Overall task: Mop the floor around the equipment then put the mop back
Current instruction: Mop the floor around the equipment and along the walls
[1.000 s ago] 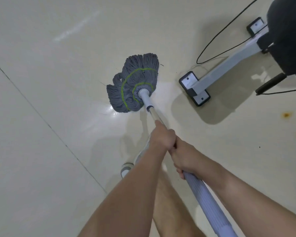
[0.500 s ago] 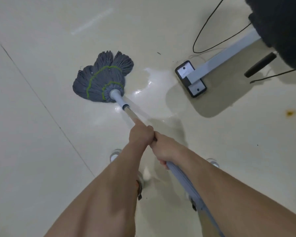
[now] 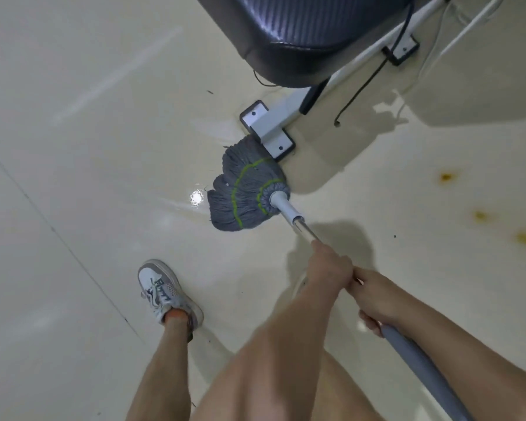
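The mop has a grey string head (image 3: 245, 189) with green stitched bands, pressed flat on the cream floor. Its far strands touch the white foot (image 3: 268, 129) of the equipment frame. A white collar and metal shaft (image 3: 296, 221) run back toward me. My left hand (image 3: 328, 265) is closed around the shaft. Just behind it my right hand (image 3: 374, 299) grips the grey ribbed handle (image 3: 419, 369). The black padded seat (image 3: 310, 34) of the equipment hangs above the frame at the top.
A black cable (image 3: 368, 77) trails over the floor beside the white frame bar. Rust-coloured stains (image 3: 480, 215) dot the floor at right. My left shoe (image 3: 164, 291) stands at lower left. A wet sheen (image 3: 196, 197) lies left of the mop head.
The mop head has swung right, from open floor at left to against the equipment's white foot. The view shifted so the seat now fills the top.
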### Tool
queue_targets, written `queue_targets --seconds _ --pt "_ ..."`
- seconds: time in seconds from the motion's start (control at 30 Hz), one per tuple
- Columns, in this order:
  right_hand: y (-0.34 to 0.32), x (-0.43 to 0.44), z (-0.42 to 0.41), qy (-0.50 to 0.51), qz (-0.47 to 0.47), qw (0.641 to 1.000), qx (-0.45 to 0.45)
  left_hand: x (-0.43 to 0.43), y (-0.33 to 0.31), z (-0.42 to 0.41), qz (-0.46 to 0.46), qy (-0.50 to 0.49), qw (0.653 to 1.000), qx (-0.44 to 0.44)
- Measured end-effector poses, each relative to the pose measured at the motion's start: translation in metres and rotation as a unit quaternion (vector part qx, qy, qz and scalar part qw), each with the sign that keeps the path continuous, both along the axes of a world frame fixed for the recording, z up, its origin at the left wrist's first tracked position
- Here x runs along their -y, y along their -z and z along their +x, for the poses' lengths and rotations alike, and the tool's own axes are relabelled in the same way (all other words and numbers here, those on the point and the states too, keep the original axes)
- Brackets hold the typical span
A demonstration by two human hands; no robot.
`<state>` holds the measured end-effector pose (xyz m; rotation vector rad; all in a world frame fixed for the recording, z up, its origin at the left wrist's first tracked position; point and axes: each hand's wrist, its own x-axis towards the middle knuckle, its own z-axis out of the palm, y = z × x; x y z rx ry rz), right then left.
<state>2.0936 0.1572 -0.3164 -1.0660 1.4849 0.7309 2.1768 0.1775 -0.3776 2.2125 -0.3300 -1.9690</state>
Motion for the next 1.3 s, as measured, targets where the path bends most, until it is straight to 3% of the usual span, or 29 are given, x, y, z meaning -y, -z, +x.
queue_targets --seconds 0.2,0.43,0.53,0.6,0.83,0.93,1.1,1.3 --pt "0.046 0.026 0.057 -0.136 -0.041 0.984 0.106 0.011 0.037 0.057 -0.056 -0.153 0.982 0.098" --pt "0.080 0.045 0.114 0.079 0.088 0.980 0.160 0.010 0.064 0.125 -0.093 -0.234 0.960 0.121" --pt "0.079 0.029 0.067 -0.069 -0.014 0.987 0.141 0.006 0.071 0.084 -0.048 -0.184 0.972 0.136" --pt "0.068 0.022 0.028 -0.186 -0.093 0.970 0.124 0.005 0.059 0.043 -0.028 -0.148 0.980 0.127" --pt "0.019 0.015 -0.051 -0.219 -0.024 0.975 0.020 -0.001 0.010 -0.061 0.053 -0.115 0.990 0.060" --pt "0.002 0.008 -0.035 -0.293 -0.011 0.956 0.009 -0.022 0.004 -0.050 0.071 -0.169 0.982 0.043" --pt "0.002 -0.033 0.011 -0.482 -0.015 0.874 0.054 -0.079 0.019 -0.018 0.064 -0.292 0.952 0.065" --pt "0.029 -0.113 0.023 -0.547 -0.022 0.833 0.076 -0.162 0.029 -0.012 0.082 -0.414 0.900 0.106"
